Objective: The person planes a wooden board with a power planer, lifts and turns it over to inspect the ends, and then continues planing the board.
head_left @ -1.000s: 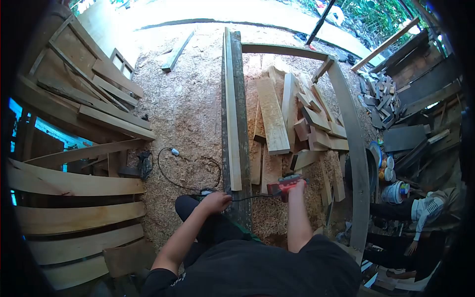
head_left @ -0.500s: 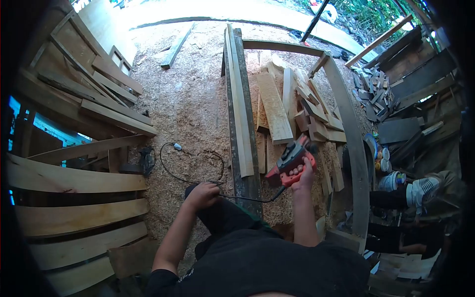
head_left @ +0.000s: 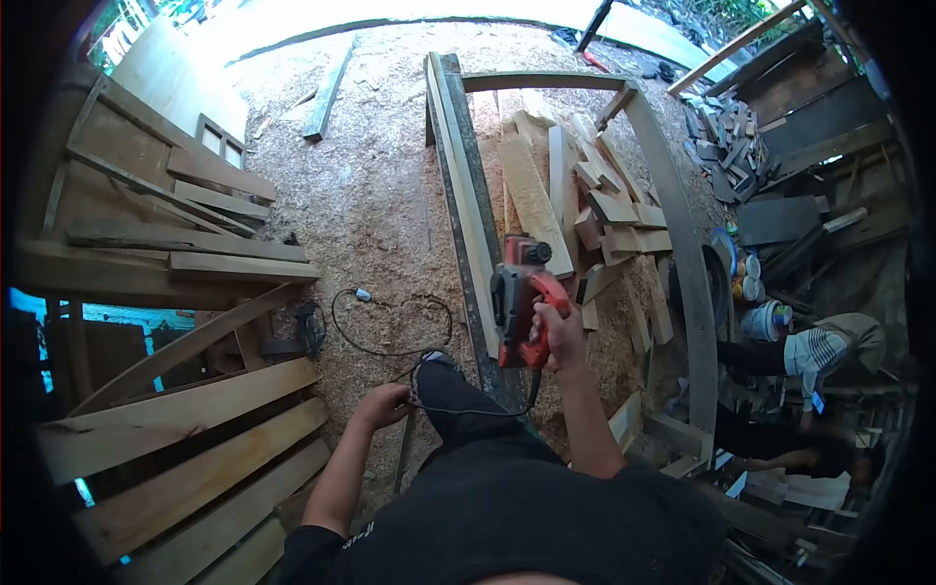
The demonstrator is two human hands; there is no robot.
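The right hand (head_left: 564, 331) clenches the planer (head_left: 517, 292) by its handle, probably heavy, rigid, above the plank (head_left: 468, 195); the left hand (head_left: 382, 403) pinches the cord (head_left: 390, 352).

I see the planer (head_left: 522, 297) as red-orange with black housing and a black front knob. Its cord (head_left: 390, 346) is black and loops over tan, speckled sawdust (head_left: 380, 195). The long plank (head_left: 468, 195) is pale yellowish wood, and the beam (head_left: 495, 375) under it is dark grey-green. The offcuts (head_left: 604, 210) run from light brown to pinkish. The shirt (head_left: 526, 517) is plain black. The boards (head_left: 185, 478) at left are honey-coloured with darker grain streaks, with a bright blue patch (head_left: 97, 314) behind them. At right, a person's garment (head_left: 814, 349) is white with grey stripes.
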